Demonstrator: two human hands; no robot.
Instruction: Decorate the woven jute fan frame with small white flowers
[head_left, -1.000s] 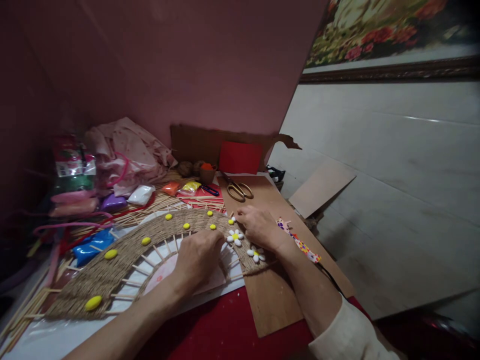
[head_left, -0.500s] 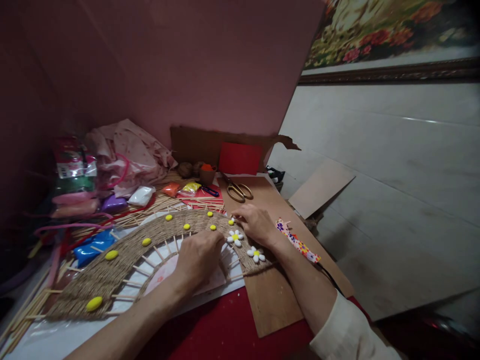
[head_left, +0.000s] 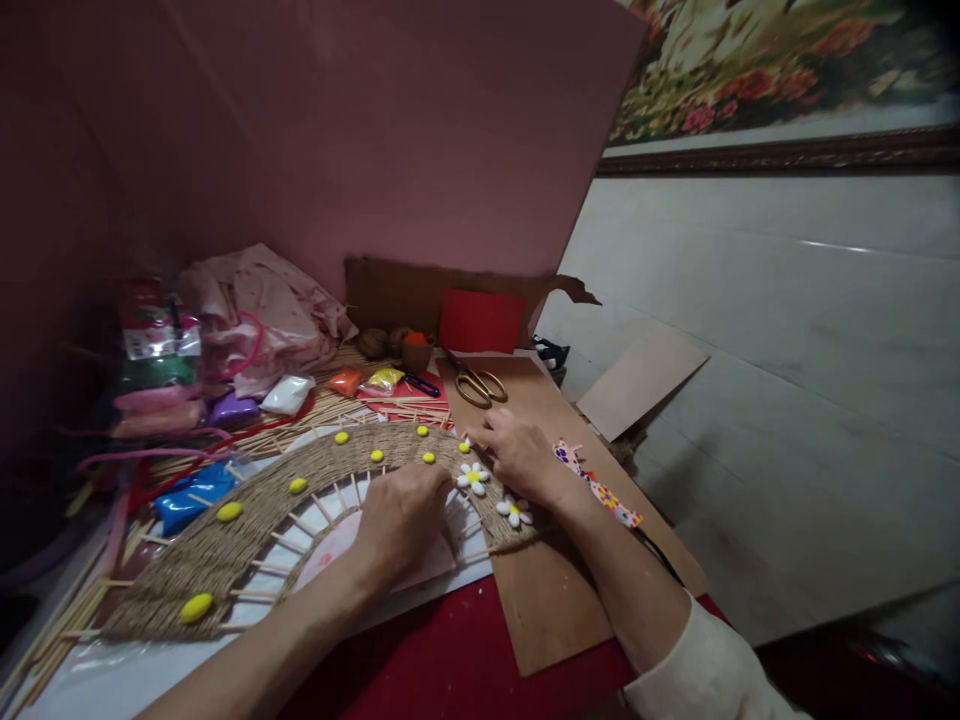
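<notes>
A half-ring fan shape woven from brown twine (head_left: 262, 530) over thin wooden sticks lies in front of me. Yellow clay dots (head_left: 229, 512) are spread along it, and two white-petalled daisies (head_left: 472, 478) sit at its right end. My left hand (head_left: 405, 515) is closed in a fist-like pinch at the inner edge of the weave; its fingertips are hidden. My right hand (head_left: 514, 450) rests over the outer edge, fingers bent together, the fingertips at a yellow dot (head_left: 464, 447) with a bit of white beside it. What those fingers hold is too small to make out.
Gold-handled scissors (head_left: 480, 385) lie on a brown board (head_left: 547, 600) behind my right hand. A flower-patterned strip (head_left: 600, 490) is beside my right forearm. Clay packets, including blue (head_left: 193, 497) and white (head_left: 288, 395), and loose sticks crowd the left. A red card (head_left: 481, 320) leans at the back.
The view has shifted slightly, so everything sits a little lower and further right. Both hands keep nearly the same places on the woven shape.
</notes>
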